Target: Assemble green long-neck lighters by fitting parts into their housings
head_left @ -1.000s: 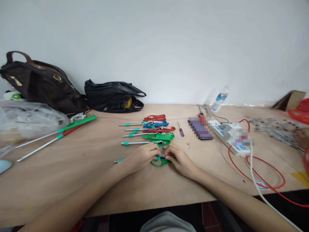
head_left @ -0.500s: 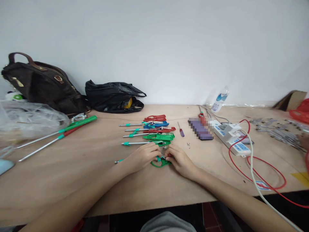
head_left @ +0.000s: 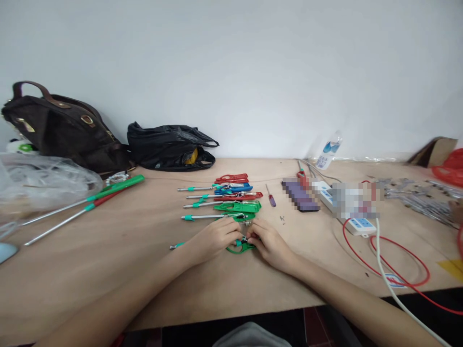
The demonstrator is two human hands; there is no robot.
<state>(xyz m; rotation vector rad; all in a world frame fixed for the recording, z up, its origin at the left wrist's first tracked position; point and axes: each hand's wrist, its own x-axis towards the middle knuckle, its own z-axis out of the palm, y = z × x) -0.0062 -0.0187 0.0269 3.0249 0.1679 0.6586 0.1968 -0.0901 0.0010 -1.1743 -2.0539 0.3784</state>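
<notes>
A green plastic handle (head_left: pixel 241 248) with a looped grip lies on the table between my hands. My left hand (head_left: pixel 221 237) is closed at its left side, the palm over a rod whose teal-banded end (head_left: pixel 177 246) shows beyond the wrist. My right hand (head_left: pixel 270 245) pinches at the right end of the handle. A small silvery wire part shows between the fingertips; its exact form is hidden. Just beyond lie several similar rods with handles: a green one (head_left: pixel 237 206), a red one (head_left: pixel 246 195) and a blue one (head_left: pixel 237 187).
A screwdriver (head_left: pixel 271 196) and small screws (head_left: pixel 282 220) lie to the right, near a purple phone (head_left: pixel 301 193). Farther right are a power strip (head_left: pixel 360 226), cables and metal parts (head_left: pixel 421 200). Long rods (head_left: pixel 115 187), a backpack (head_left: pixel 65 132) and a black bag (head_left: pixel 170 147) lie left.
My fingertips have shifted slightly around the small wire part, and a little more of it shows between them. The view has tilted slightly; the other things stay put.
</notes>
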